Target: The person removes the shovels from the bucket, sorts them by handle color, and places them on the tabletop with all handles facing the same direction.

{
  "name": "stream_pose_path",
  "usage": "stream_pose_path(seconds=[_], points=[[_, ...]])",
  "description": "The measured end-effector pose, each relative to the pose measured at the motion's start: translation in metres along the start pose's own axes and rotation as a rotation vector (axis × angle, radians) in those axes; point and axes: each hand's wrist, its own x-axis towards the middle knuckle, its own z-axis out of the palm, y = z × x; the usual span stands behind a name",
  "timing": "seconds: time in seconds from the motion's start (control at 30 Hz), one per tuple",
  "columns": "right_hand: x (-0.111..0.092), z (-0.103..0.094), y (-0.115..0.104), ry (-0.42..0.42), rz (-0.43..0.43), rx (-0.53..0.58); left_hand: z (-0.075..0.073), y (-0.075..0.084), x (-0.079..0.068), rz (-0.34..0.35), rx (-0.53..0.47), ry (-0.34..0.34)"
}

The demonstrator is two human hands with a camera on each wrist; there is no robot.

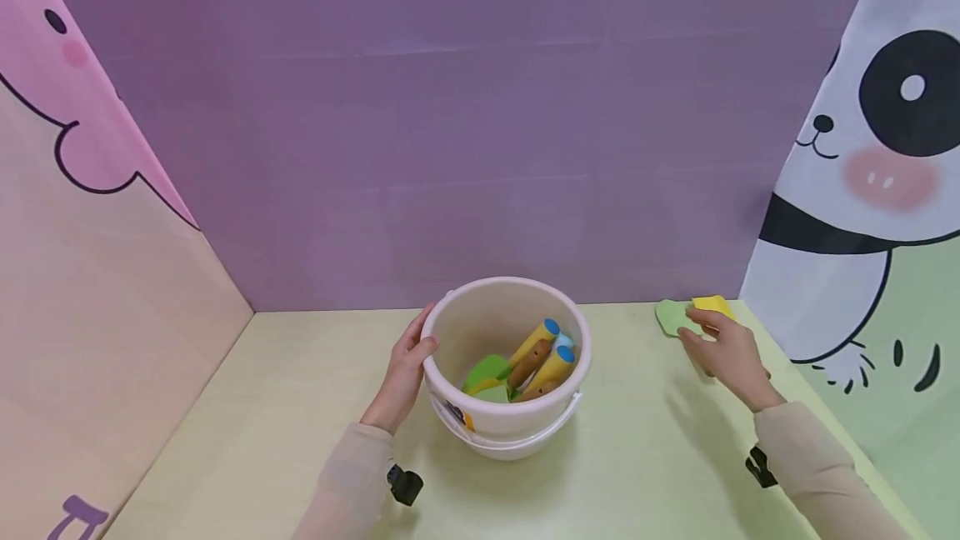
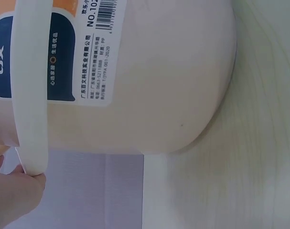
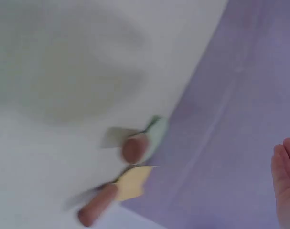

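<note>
A pale pink bucket (image 1: 504, 432) stands on the table, its white handle (image 2: 32, 86) hanging down around the front. My left hand (image 1: 401, 377) grips its left rim, thumb over the edge and fingers outside. Inside lie several small toy tools with yellow blue-ended handles (image 1: 551, 369), brown handles and green heads (image 1: 486, 372). My right hand (image 1: 731, 357) hovers at the back right, fingers parted and holding nothing. Close by it lie a toy with a green head (image 1: 671, 317) and one with a yellow head (image 1: 712, 304), both with brown handles (image 3: 98, 205) in the right wrist view.
A purple backdrop (image 1: 480, 148) rises behind the pale table (image 1: 315, 407). Side panels stand left and right, the right one printed with a panda (image 1: 832, 290). On the bucket is a printed label (image 2: 97, 57).
</note>
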Motion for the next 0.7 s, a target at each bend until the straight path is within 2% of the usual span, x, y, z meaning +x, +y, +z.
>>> stream_pose_path(seconds=[0.4, 0.7], points=[[0.008, 0.005, -0.096, -0.145, -0.326, 0.021, 0.001, 0.0, 0.0, 0.014, 0.016, -0.004], [0.011, 0.027, -0.134, -0.314, -0.422, 0.113, 0.002, -0.002, -0.001, 0.011, -0.006, -0.006]])
